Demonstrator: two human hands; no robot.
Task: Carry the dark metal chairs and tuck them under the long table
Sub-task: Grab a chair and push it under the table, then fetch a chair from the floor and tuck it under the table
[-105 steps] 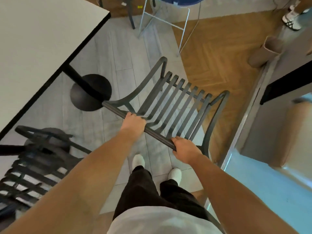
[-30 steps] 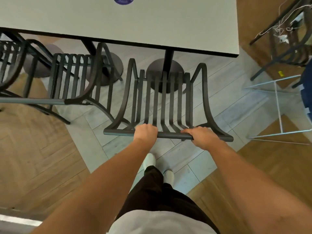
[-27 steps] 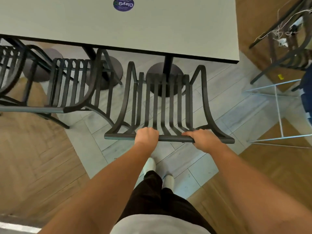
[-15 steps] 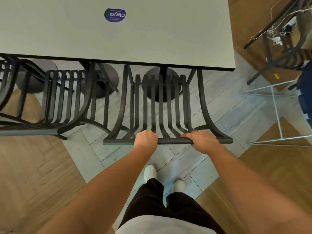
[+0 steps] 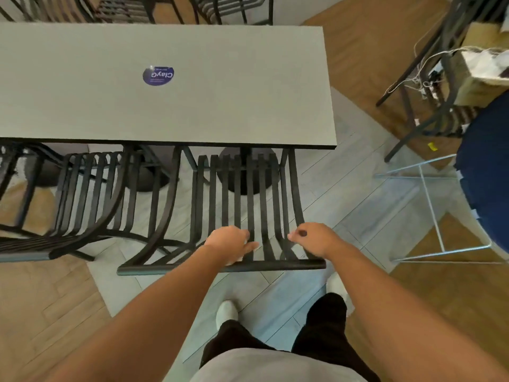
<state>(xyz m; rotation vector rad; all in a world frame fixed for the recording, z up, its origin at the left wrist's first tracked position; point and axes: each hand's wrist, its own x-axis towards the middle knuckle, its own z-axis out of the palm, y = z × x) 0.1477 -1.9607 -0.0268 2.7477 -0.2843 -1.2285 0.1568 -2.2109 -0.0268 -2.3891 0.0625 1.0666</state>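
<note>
Chair at table edge

Dark slatted metal chair (image 5: 242, 205) stands with its seat front under the long grey table (image 5: 220, 106), beside a second dark chair (image 5: 91, 194). Left hand (image 5: 230, 242) and right hand (image 5: 312, 238) hover above the top rail, fingers loosely curled, gripping nothing.

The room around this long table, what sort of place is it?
Probably a café or shared dining space: a long table with a round branded sticker, matching dark metal chairs along both sides, and a blue stool.
</note>
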